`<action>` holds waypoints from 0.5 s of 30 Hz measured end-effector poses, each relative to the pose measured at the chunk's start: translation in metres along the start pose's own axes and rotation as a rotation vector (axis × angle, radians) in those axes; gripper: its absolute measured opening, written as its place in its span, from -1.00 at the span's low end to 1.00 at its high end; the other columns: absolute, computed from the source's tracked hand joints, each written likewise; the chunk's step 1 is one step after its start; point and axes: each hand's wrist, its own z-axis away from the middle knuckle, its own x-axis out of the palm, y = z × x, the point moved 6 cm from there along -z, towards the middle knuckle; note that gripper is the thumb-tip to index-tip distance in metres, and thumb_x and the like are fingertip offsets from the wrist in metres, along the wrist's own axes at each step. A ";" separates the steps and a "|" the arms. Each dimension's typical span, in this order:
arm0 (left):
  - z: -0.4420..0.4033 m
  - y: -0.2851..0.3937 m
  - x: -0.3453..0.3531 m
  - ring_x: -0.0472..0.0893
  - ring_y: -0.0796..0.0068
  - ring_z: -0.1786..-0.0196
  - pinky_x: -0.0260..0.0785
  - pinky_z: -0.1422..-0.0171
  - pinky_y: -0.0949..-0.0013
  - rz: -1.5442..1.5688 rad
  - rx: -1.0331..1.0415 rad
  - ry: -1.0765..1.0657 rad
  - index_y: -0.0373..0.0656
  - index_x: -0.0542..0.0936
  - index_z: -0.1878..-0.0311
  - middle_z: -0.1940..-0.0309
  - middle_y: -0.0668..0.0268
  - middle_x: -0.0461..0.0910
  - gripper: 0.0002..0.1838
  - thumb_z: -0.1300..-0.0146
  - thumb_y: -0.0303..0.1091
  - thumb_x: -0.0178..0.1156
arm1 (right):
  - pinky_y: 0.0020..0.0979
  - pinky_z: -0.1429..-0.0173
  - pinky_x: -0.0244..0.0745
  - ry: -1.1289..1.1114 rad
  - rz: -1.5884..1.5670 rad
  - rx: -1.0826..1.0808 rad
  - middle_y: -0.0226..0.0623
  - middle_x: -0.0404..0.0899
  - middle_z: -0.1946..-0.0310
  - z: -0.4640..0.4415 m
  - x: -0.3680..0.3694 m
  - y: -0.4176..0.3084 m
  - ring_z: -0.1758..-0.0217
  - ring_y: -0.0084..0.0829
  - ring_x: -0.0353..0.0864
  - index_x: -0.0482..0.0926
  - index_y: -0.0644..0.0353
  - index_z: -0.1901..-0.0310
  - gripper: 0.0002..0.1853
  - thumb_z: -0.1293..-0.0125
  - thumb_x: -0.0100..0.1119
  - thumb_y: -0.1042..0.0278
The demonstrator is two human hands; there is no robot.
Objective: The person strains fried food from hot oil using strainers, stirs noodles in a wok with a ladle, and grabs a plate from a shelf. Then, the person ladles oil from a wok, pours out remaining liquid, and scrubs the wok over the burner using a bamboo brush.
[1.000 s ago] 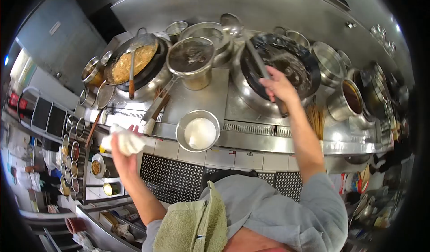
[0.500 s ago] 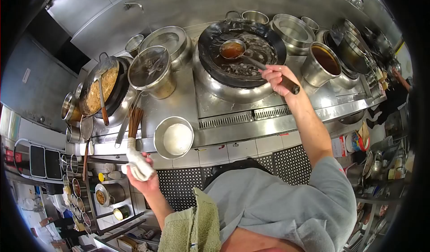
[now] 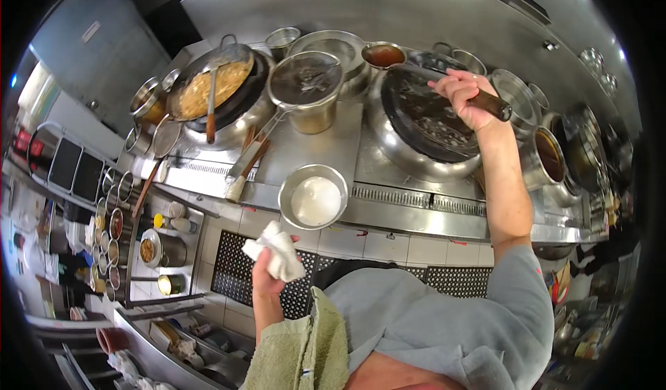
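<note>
My right hand [image 3: 466, 99] is closed around the wooden handle of a ladle [image 3: 383, 55]. Its bowl holds reddish-brown liquid and hangs in the air past the left rim of the big black wok [image 3: 423, 123], by a lidded pot. Dark liquid with foamy streaks lies in the wok. Lower down, in front of the stove, my left hand [image 3: 267, 272] grips a bunched white cloth [image 3: 277, 251]. A metal pot of white stuff [image 3: 313, 197] stands on the stove's front edge just above that cloth.
Left of the wok is a deep pot with a strainer [image 3: 305, 88] on top. Farther left, a pan of yellow-brown food [image 3: 211, 92] carries a ladle. A bamboo brush [image 3: 246, 165] lies at the front edge. A pot of brown sauce [image 3: 548, 158] stands right.
The ladle has risen and swung left from over the wok's middle, its bowl still full. My left hand has let go of the bamboo brush and keeps the cloth. The view has turned left.
</note>
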 end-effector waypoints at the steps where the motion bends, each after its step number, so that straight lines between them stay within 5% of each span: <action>1: 0.002 -0.004 -0.001 0.63 0.15 0.26 0.58 0.22 0.24 -0.003 -0.058 0.002 -0.09 0.19 -0.35 -0.02 -0.09 0.48 -0.29 -0.19 -0.05 0.18 | -0.62 0.70 0.39 -0.003 0.018 0.005 -0.38 0.22 0.53 -0.011 0.006 0.006 0.67 -0.60 0.29 0.05 0.49 0.05 -0.73 -0.35 -0.14 0.54; 5: 0.003 -0.007 0.018 0.59 0.15 0.11 0.56 0.14 0.15 -0.011 -0.068 -0.085 0.06 -0.10 -0.49 -0.08 -0.18 0.43 -0.02 -0.08 -0.18 0.28 | -0.64 0.69 0.36 -0.005 0.103 0.063 -0.35 0.21 0.52 -0.054 0.014 0.028 0.65 -0.61 0.29 0.10 0.51 0.09 -0.76 -0.34 -0.13 0.56; 7: 0.001 -0.009 0.026 0.60 0.16 0.18 0.55 0.18 0.17 -0.050 -0.022 -0.077 0.04 -0.05 -0.48 0.02 -0.05 0.48 -0.04 -0.07 -0.14 0.28 | -0.67 0.67 0.36 -0.057 0.239 0.094 -0.31 0.24 0.48 -0.082 0.002 0.029 0.63 -0.65 0.29 0.21 0.47 0.18 -0.84 -0.32 -0.07 0.56; 8: 0.001 -0.012 0.024 0.60 0.17 0.23 0.53 0.20 0.19 -0.082 0.000 -0.059 0.02 0.00 -0.47 0.05 -0.03 0.50 -0.06 -0.07 -0.09 0.27 | -0.69 0.73 0.22 0.064 0.464 -0.138 -0.39 0.28 0.46 -0.082 0.001 0.040 0.67 -0.67 0.30 0.25 0.47 0.14 -0.81 -0.36 -0.07 0.50; 12: -0.006 -0.027 0.022 0.59 0.15 0.24 0.51 0.17 0.16 -0.045 -0.057 -0.089 -0.09 0.12 -0.42 0.11 0.06 0.51 -0.14 -0.07 -0.06 0.25 | -0.60 0.68 0.31 0.211 1.319 -0.248 -0.49 0.38 0.62 -0.115 -0.035 0.057 0.70 -0.66 0.36 0.39 0.21 0.35 -0.91 -0.27 0.09 0.46; 15: -0.013 -0.038 0.025 0.59 0.12 0.24 0.50 0.14 0.14 0.004 -0.133 -0.078 -0.19 0.21 -0.34 0.10 0.07 0.51 -0.20 -0.08 -0.03 0.23 | -0.54 0.73 0.27 0.191 1.618 -0.322 -0.46 0.34 0.63 -0.102 -0.055 0.060 0.74 -0.66 0.29 0.36 0.31 0.02 -0.72 -0.26 0.11 0.46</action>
